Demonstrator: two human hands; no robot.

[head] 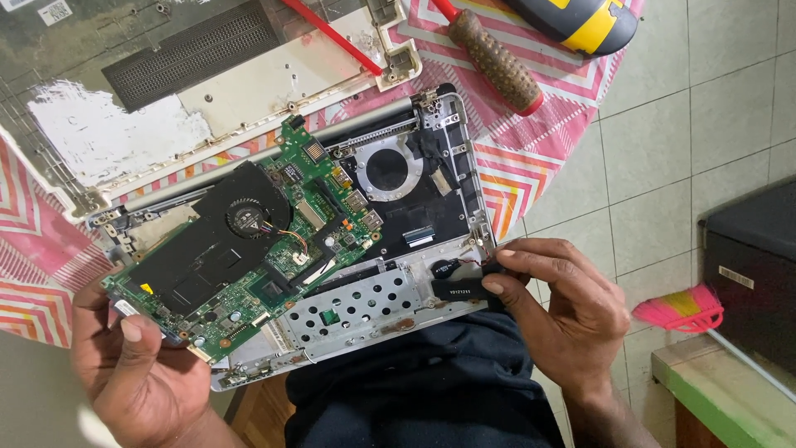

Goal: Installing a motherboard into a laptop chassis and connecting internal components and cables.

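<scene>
Tablecloth (531, 166): I see a pink cloth with zigzag stripes covering the table, with tiled floor to the right of it.
Bottom cover (166, 91): a detached pale laptop cover lies at the top left, inner side up, a dark vent grille set in it.
Laptop chassis (448, 199): an opened silver laptop base sits at the table's near edge, partly over my lap, with a round empty fan bay in its dark upper part.
Motherboard (249, 257): a green circuit board with a black fan lies tilted across the left half of the chassis.
Drive bracket (356, 311): a perforated metal plate sits along the chassis's near edge, just right of the board.
Left hand (137, 373): my fingers are curled closed around the motherboard's lower-left corner, thumb pressed on top.
Right hand (564, 307): thumb and fingertips are pinched shut on the speaker module at the chassis's lower-right corner.
Speaker module (460, 289): a small black part with thin red and black wires, touching the chassis.
Screwdriver (493, 58): a brown-handled tool lies at the top, beside a yellow and black tool (580, 21).
</scene>
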